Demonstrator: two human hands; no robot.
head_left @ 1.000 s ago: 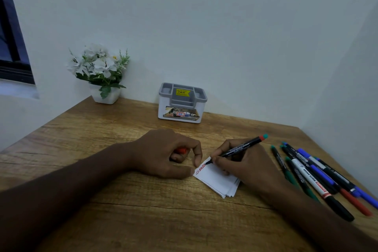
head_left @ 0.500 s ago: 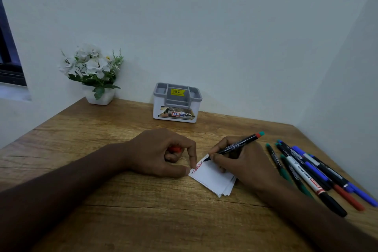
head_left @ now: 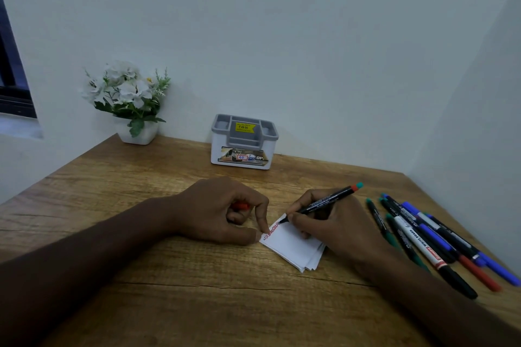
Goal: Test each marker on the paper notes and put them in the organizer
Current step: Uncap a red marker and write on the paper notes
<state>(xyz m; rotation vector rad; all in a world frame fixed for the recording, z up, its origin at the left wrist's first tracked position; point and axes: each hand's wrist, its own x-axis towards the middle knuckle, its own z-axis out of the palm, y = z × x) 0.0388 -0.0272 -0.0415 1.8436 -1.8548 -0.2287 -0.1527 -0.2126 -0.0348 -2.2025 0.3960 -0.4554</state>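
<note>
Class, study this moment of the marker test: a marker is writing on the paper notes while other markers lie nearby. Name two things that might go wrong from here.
1. The left hand pins only the corner of the paper notes while also gripping the red cap, so the loose stack could shift under the marker in the right hand.
2. The loose markers lie close to the table edge at the right; the right forearm might nudge them off.

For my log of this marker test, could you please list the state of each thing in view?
Marker: uncapped, gripped by right hand, tip on paper.
Red cap: held in left hand.
Paper notes: stacked, red scribble along top edge.
Organizer: upright, no markers showing.
Spare markers: capped, lying flat.
</note>
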